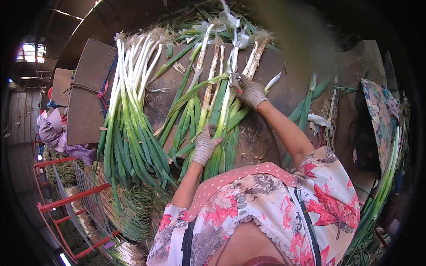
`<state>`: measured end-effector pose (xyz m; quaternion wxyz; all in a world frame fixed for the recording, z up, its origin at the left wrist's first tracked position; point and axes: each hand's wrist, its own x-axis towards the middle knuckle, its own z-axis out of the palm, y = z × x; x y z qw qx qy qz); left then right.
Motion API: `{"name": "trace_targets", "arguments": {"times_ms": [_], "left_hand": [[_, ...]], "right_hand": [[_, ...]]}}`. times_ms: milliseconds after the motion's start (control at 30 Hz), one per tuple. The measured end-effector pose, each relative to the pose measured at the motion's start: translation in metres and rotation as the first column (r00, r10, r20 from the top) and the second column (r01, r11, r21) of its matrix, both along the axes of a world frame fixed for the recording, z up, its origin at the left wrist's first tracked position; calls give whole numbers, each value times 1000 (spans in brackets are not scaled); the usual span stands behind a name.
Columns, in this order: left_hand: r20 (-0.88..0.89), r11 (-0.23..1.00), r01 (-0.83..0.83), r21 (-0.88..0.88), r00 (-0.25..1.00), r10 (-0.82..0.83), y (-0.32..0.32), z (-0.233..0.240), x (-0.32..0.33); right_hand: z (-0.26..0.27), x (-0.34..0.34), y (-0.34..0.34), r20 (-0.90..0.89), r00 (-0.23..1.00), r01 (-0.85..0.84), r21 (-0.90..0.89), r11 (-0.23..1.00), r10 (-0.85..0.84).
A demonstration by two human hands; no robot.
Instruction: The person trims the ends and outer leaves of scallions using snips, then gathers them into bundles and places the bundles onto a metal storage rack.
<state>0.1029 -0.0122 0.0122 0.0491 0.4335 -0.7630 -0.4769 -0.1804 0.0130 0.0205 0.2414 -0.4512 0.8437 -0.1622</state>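
My left hand [205, 146], in a striped knit glove, grips the green lower part of a long green onion [225, 106] with a white upper stem. At that stem is my right hand [252, 92], gloved too, with its fingers closed on a small dark tool [235, 81] with a red-orange spot. The tool's kind is not clear. Several unpeeled green onions [209, 91] with brown-stained skins and roots lie beside the held one, roots away from me. A pile of clean white-stemmed green onions [128, 99] lies to the left, its leaves hanging over the worktable's near edge.
Under the onions is a soil-stained worktable [159, 86]. Skins and leaves [196, 28] heap along its far side. Red metal racks [73, 199] stand low at left near bundled onions [129, 209]. A person in a purple bonnet [55, 123] is at far left. A floral cushioned panel [379, 116] stands right.
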Motion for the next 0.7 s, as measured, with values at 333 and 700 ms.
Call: {"name": "trace_targets", "arguments": {"times_ms": [333, 700], "left_hand": [[77, 994, 92, -59, 993, -88, -4, -6, 7], [-151, 949, 35, 315, 988, 14, 22, 3, 42]], "right_hand": [[-10, 73, 91, 24, 990, -135, -78, 988, 137], [-3, 31, 48, 27, 999, 17, 15, 1000, -18]]}}
